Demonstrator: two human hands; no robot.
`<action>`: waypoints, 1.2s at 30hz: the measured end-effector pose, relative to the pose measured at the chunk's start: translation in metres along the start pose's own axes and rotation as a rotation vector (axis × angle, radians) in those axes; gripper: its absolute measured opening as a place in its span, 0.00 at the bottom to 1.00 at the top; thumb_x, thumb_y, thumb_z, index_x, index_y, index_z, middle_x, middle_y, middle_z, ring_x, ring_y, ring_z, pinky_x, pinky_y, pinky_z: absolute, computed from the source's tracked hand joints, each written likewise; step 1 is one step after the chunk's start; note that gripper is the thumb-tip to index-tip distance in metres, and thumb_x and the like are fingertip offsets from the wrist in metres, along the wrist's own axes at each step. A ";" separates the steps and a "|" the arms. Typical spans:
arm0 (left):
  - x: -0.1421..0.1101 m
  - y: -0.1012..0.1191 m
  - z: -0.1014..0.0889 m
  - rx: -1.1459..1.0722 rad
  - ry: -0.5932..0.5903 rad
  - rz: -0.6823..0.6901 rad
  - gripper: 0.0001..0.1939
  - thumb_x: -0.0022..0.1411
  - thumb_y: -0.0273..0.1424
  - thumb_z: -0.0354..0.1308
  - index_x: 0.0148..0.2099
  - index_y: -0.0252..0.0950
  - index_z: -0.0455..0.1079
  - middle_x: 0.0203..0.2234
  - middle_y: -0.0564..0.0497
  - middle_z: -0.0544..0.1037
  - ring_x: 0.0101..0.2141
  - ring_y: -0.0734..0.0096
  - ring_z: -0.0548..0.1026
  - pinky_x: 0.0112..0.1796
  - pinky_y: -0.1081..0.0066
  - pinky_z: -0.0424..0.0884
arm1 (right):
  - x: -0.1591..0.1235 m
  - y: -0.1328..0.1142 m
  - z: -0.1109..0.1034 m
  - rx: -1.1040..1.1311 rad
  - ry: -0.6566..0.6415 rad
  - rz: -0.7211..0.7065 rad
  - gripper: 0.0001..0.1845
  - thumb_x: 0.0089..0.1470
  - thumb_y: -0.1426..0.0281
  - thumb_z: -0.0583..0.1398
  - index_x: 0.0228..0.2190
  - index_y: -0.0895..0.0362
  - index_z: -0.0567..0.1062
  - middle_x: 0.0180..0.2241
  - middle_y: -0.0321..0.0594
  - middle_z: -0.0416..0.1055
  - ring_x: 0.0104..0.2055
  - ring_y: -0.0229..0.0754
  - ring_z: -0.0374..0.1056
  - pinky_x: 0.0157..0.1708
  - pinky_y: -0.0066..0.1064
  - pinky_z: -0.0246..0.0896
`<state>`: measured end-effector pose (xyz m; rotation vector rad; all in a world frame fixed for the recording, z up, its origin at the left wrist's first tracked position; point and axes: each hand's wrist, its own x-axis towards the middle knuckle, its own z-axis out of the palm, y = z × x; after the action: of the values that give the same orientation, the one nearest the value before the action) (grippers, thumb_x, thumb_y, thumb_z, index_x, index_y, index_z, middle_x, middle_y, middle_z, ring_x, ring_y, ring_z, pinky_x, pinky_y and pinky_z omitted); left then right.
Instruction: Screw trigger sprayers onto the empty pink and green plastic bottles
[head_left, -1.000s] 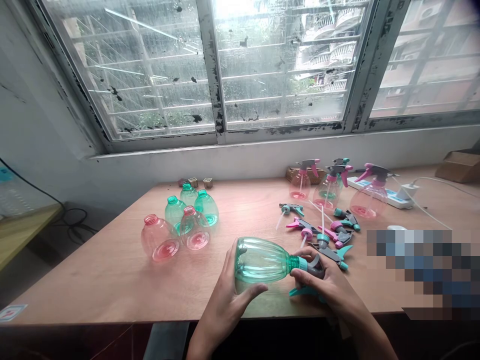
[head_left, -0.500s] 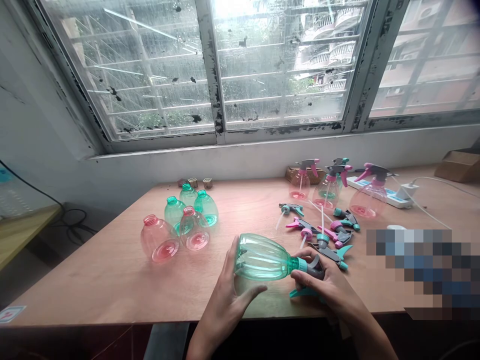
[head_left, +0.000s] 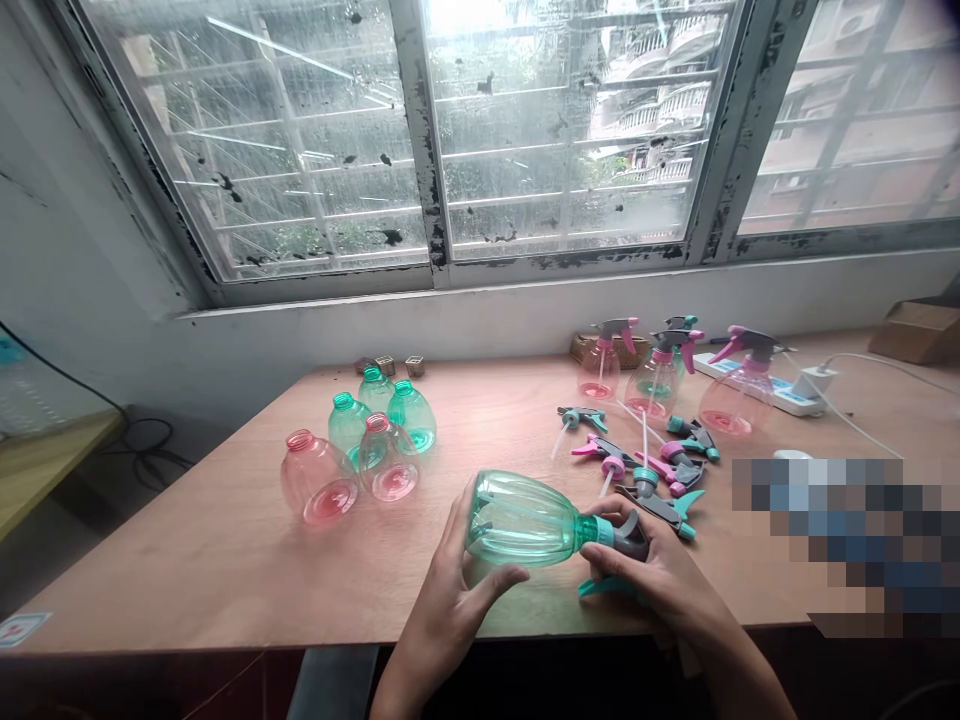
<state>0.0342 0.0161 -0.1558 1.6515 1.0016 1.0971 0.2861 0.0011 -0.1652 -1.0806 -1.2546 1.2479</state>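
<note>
A clear green spray bottle [head_left: 521, 518] lies sideways in the air above the table's front edge, its base to the left. My left hand [head_left: 457, 590] cups the base end, fingers behind it and thumb along the underside. At the neck, my right hand [head_left: 645, 560] grips the turquoise collar and grey spray head [head_left: 628, 535]; a turquoise trigger [head_left: 606, 588] points down below that hand. Beyond it lie several loose spray heads, among them a grey and turquoise one [head_left: 660, 505] and a pink and grey one [head_left: 607, 455].
To the left stand open bottles, pink [head_left: 319, 475] and green [head_left: 412, 415]. Bottles with spray heads fitted, such as a pink one [head_left: 739, 395], stand at the back right near a white power strip [head_left: 787, 395]. A cardboard box [head_left: 919, 330] sits at the far right.
My left thumb has come closer to the bottle's underside, and the bottle's base end has dipped slightly. My right hand keeps its grip at the neck.
</note>
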 end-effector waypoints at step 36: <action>-0.002 0.000 0.001 0.031 0.014 0.006 0.44 0.66 0.39 0.65 0.75 0.55 0.45 0.73 0.48 0.56 0.70 0.49 0.60 0.68 0.50 0.57 | -0.001 -0.003 0.003 -0.015 0.038 -0.007 0.20 0.53 0.58 0.72 0.41 0.56 0.75 0.26 0.33 0.76 0.30 0.44 0.76 0.32 0.33 0.77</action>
<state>0.0345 0.0138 -0.1569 1.6749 1.0284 1.1037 0.2839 0.0000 -0.1618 -1.1049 -1.2403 1.2087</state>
